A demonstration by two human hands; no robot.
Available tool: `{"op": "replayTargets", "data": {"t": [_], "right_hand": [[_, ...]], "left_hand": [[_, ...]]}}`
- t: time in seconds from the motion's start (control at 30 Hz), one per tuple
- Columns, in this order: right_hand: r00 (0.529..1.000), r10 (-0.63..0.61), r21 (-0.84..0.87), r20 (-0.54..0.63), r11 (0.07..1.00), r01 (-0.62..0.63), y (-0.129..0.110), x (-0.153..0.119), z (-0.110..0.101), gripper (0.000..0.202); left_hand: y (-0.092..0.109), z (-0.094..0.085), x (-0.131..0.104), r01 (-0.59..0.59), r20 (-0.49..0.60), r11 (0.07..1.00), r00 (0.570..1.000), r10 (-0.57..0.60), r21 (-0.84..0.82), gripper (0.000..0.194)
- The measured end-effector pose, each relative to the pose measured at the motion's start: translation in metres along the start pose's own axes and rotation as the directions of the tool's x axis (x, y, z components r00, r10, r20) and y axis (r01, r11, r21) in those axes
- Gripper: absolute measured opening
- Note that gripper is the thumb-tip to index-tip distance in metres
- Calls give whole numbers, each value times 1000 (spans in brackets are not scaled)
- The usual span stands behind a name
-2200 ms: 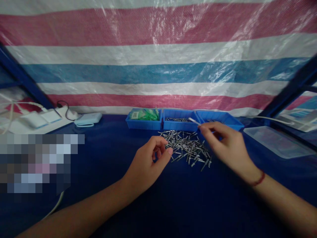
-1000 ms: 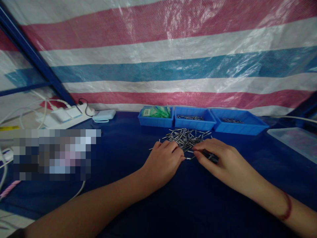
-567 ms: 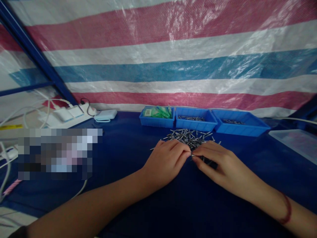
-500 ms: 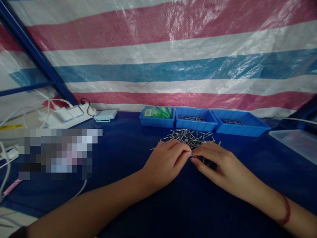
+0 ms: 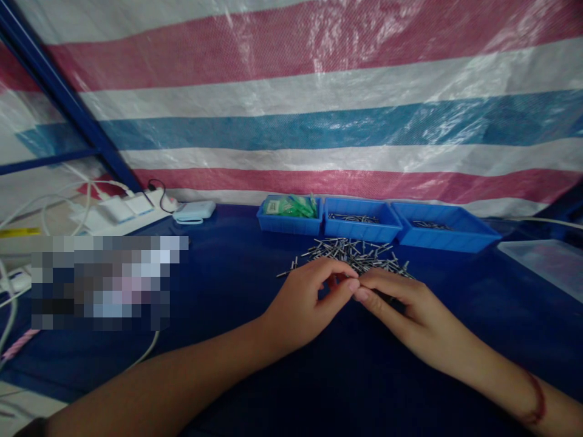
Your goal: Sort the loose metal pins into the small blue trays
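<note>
My left hand and my right hand meet fingertip to fingertip just in front of a loose pile of blind rivets. Thumb and forefinger are pinched together on each hand. Whatever lies between the fingertips is covered by them and too small to make out. The rivets are thin, silvery and dark, lying in all directions on the dark blue table. Part of the pile is hidden behind my fingers.
Behind the pile stand three blue bins: one with green packets, a middle bin and a right bin, both holding rivets. A translucent lid or tray lies right. Left are a power strip, cables and a light-blue device.
The fingertips of both hands have come together, with the right thumb now against the left fingertips. My left thumb and forefinger have bowed apart behind their tips. The pile looks much the same.
</note>
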State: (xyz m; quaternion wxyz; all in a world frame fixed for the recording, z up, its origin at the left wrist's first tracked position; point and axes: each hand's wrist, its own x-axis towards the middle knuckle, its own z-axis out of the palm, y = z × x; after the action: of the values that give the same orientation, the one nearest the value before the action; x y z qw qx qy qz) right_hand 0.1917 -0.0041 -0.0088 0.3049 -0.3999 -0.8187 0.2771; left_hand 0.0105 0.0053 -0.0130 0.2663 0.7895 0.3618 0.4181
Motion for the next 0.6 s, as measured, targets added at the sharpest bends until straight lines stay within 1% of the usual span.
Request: {"op": "replayTargets", "data": {"t": [0.1,0.2,0.27,0.43,0.6], "right_hand": [[1000,0,0,1,1000,0,0,0,0,19],[998,-20,-22,-66,1000,19,1,-1,1,14],[994,-34,-39,-107,999,30,3,-1,1,16],[995,-15,-40,-98,999,11,3,-2,1,15],[994,2,-25,-113,1000,-5,2,-2,2,16]], "left_hand": [[1,0,1,24,15,1000,1000,-24,-17,11],[2,0,2,25,15,999,1000,-24,-27,11],[2,0,2,10,27,1000,1000,-9,-28,11],[1,-2,0,-21,60,1000,998,21,-17,11],[0,-1,0,-14,51,1000,999,15,-19,12]]}}
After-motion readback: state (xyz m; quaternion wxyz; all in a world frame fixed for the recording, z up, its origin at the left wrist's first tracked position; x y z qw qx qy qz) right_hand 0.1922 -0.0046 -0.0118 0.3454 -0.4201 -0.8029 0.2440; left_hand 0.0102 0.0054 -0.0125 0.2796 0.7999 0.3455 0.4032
